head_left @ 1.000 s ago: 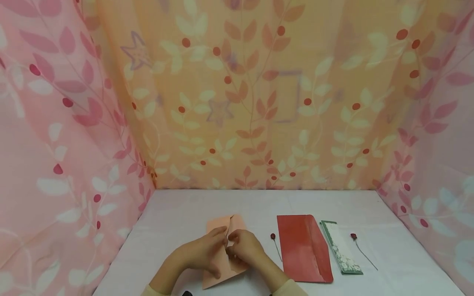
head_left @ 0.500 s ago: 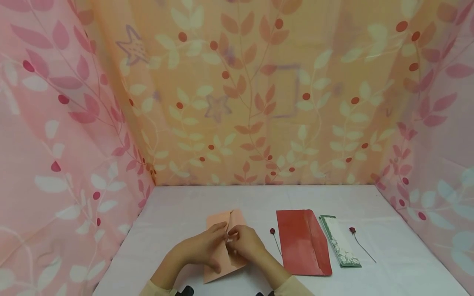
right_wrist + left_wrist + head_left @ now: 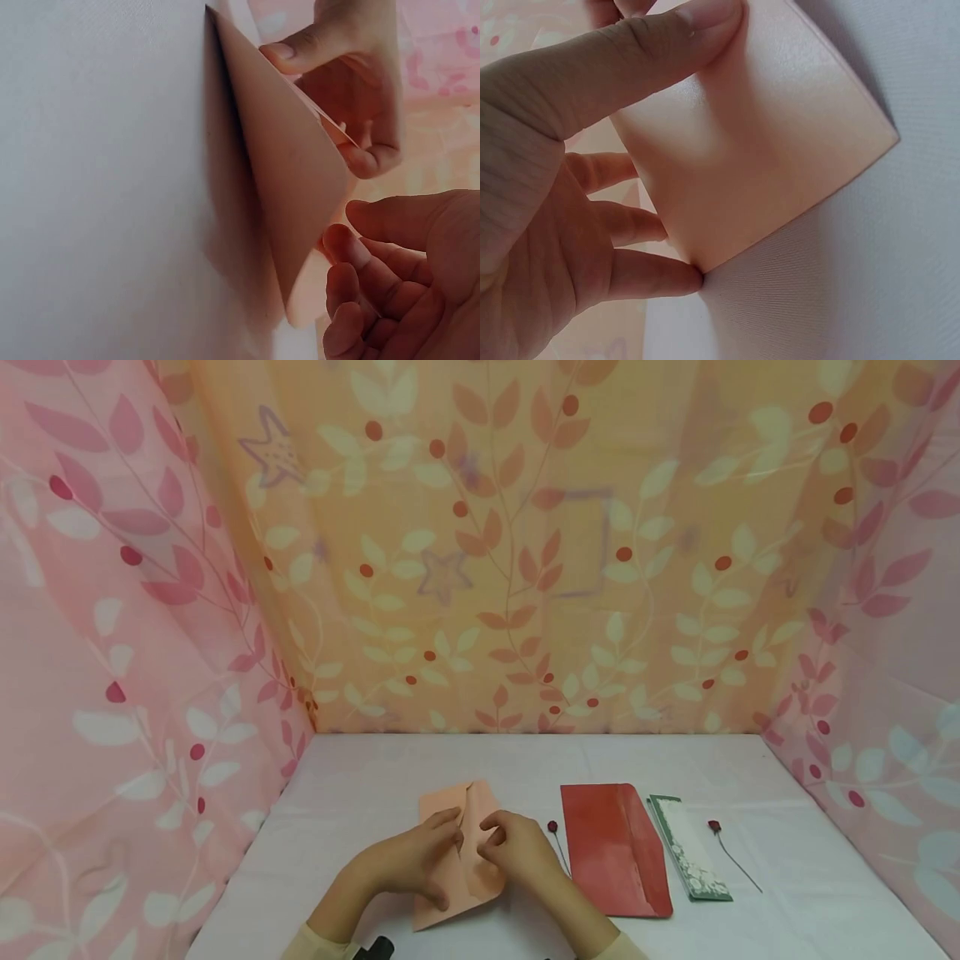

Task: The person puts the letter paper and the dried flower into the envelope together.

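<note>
A peach envelope [image 3: 442,885] lies slightly tilted on the table, its flap [image 3: 483,868] folded out to the right. My left hand [image 3: 412,860] grips its left part. In the left wrist view the thumb [image 3: 675,41] lies over the paper and the other fingers meet its edge. My right hand [image 3: 517,852] is at the flap, fingers loosely curled. In the right wrist view its thumb [image 3: 397,219] and index finger stand a little apart beside the flap's edge, with nothing seen between them; whether a fingertip touches the paper is hard to tell.
Right of the hands lies a red envelope [image 3: 600,852], a small dried-looking red rose [image 3: 552,827] on its left. Further right are a green-and-white floral card [image 3: 686,852] and another rose [image 3: 714,827]. Patterned curtains [image 3: 525,568] enclose the white table [image 3: 360,768].
My right hand has drawn back from the envelope's opening to the right, and more of the flap shows. The left hand keeps its hold. The head view has tilted slightly.
</note>
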Tool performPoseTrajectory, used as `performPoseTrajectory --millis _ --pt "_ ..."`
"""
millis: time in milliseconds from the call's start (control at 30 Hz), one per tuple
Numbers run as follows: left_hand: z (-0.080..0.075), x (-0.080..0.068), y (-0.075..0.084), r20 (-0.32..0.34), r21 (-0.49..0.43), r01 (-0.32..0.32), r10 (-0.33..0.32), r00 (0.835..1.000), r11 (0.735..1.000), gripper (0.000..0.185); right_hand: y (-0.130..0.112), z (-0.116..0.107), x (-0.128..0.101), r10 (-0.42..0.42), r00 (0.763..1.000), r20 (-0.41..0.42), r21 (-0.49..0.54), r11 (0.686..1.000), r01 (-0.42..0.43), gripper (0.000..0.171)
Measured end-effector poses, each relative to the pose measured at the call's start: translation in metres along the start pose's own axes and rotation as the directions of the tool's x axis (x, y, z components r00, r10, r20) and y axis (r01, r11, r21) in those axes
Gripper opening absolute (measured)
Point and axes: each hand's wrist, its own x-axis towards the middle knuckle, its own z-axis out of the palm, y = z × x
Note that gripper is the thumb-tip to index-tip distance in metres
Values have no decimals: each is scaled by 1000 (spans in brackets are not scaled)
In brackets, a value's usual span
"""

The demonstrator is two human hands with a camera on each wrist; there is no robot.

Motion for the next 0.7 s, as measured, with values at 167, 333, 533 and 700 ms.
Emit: performPoseTrajectory --millis 167,333,533,700 --pt "0 0 1 1 -11 13 -13 1000 1000 68 3 -15 -8 -18 1000 -25 -34 999 17 31" --pt "1 0 1 6 -22 15 -15 1000 1000 69 9 -27 -18 -27 998 -58 -74 997 23 28" --pt "1 0 1 4 -31 23 -23 1000 999 70 15 -41 -25 -41 993 -108 -106 994 30 26" --pt "1 0 0 4 -36 15 -14 1000 999 69 24 -49 -26 -34 993 -114 -92 996 23 26"
